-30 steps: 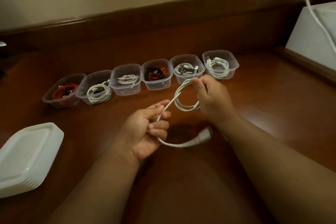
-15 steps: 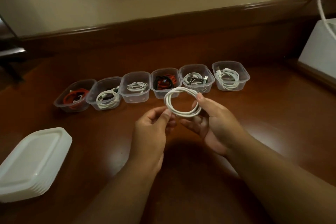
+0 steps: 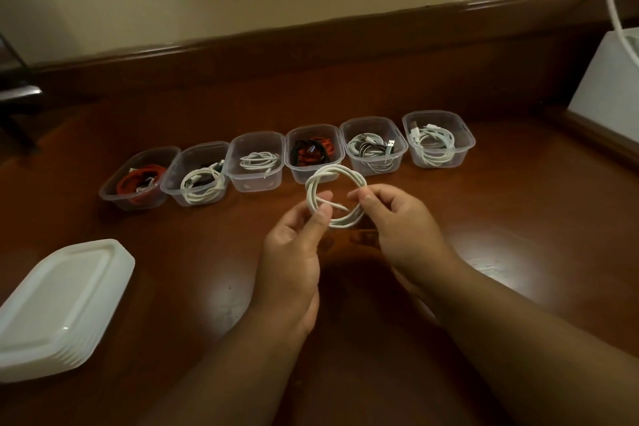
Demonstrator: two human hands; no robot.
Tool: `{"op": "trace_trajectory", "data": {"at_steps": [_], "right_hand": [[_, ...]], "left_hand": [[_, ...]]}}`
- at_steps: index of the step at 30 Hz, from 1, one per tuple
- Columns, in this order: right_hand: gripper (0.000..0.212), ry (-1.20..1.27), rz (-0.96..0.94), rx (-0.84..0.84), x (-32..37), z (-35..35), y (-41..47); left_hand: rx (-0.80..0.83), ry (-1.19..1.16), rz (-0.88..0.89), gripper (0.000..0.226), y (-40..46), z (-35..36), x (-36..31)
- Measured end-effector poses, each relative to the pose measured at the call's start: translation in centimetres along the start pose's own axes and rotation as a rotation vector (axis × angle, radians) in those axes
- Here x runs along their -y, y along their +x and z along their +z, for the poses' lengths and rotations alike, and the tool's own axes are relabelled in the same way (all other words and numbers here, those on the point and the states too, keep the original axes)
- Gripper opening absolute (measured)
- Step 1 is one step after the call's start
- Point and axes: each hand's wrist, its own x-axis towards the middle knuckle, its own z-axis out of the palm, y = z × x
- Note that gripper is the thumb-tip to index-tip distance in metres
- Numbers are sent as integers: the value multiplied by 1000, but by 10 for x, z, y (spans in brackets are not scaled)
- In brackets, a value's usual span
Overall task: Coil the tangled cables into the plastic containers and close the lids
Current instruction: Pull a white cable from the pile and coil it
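Observation:
A white cable, wound into a round coil, is held up over the wooden table between both hands. My left hand pinches the coil's left side and my right hand pinches its right side. Behind the coil stands a row of several clear plastic containers without lids, each with a coiled cable inside: red in the leftmost container, white in the middle one, white in the rightmost container. A stack of white lids lies at the left.
A white box with a white cord running up from it stands at the right edge. A raised wooden ledge runs along the wall behind the containers. A dark object sits at the far left.
The loose tail of the white cable has been wound in, so the whole cable now forms a coil. Both hands have come together on it, just in front of the container row.

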Motion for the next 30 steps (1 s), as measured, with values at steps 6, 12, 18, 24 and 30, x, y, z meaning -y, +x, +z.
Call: {"op": "trace_trajectory", "data": {"at_steps": [6, 12, 18, 24, 30], "right_hand": [[13, -93, -5, -12, -1, 0, 3], [12, 197, 78, 52, 2, 2, 3], [11, 72, -48, 4, 5, -4, 3], [11, -33, -98, -63, 9, -17, 10], [12, 157, -47, -113, 16, -24, 15]], "left_hand": [[174, -300, -131, 32, 5, -3, -8], [109, -83, -45, 49, 12, -7, -2], [67, 286, 6, 64, 17, -12, -3], [181, 402, -22, 68, 15, -15, -10], [136, -18, -255, 40, 19, -18, -15]]}}
